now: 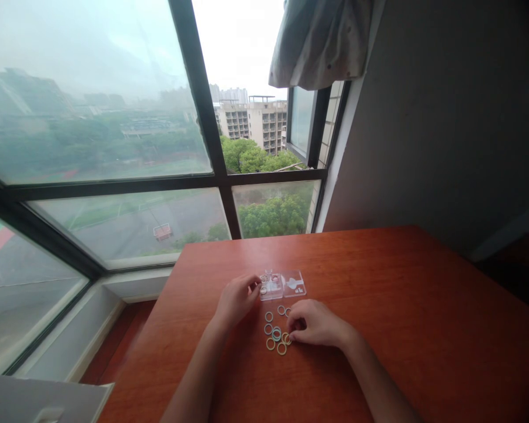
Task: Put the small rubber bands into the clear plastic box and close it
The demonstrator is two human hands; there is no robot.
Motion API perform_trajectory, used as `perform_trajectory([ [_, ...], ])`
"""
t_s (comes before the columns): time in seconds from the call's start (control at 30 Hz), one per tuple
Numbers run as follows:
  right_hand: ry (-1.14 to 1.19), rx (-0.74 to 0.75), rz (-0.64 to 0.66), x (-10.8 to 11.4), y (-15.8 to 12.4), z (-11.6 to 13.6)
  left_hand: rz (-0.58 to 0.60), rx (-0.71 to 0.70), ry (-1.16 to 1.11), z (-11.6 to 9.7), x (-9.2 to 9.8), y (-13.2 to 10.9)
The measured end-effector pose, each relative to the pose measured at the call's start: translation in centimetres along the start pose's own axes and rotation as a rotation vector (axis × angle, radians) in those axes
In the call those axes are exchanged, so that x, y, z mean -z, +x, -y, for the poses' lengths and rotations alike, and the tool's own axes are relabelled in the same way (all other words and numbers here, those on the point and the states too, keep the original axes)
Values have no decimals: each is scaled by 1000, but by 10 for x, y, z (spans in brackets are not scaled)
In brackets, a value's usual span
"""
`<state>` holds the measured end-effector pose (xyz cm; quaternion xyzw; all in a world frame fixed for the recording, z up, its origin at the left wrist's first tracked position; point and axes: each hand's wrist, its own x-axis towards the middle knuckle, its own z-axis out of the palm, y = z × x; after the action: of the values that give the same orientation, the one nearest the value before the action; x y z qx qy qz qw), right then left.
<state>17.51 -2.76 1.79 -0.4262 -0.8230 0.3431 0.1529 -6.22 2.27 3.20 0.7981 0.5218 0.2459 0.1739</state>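
Note:
A small clear plastic box (271, 286) lies with its lid (294, 284) folded out to the right, and a few rings sit in its left part. At its left edge, the bent fingers of my left hand (238, 298) grip the box. Several small rings in pale blue, green and yellow lie loosely on the table below the box. My right hand (316, 323) is right of them, with thumb and finger pinched on a yellow ring (286, 338) at the side of the group. A blue-green ring (276, 334) overlaps its neighbours, and a pale ring (268, 316) lies apart.
The reddish-brown wooden table (405, 305) reaches up to a large dark-framed window (220, 147). A grey curtain (321, 41) hangs at the upper right beside an open window pane (302, 120). The wall (427, 135) stands behind the table's right side.

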Motion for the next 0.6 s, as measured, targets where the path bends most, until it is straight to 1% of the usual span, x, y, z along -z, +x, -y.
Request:
perform_trajectory([
  [0.13,8,10,-7,-2,1,-2,-2,7,-45,0,-1,0],
  [0.2,36,-3,-51,-4,2,-1,-8,6,-82,0,-1,0],
  [0.3,64,-39,-206,-6,5,0,-16,-8,-102,-1,-2,0],
  [0.4,79,-34,-367,-7,10,1,-9,-28,-113,-6,-3,0],
  [0.5,111,-20,-456,-8,13,1,18,-66,-154,-16,-5,-1],
  [0.6,138,-15,-499,-8,14,0,87,-112,-194,-28,-8,-3],
])
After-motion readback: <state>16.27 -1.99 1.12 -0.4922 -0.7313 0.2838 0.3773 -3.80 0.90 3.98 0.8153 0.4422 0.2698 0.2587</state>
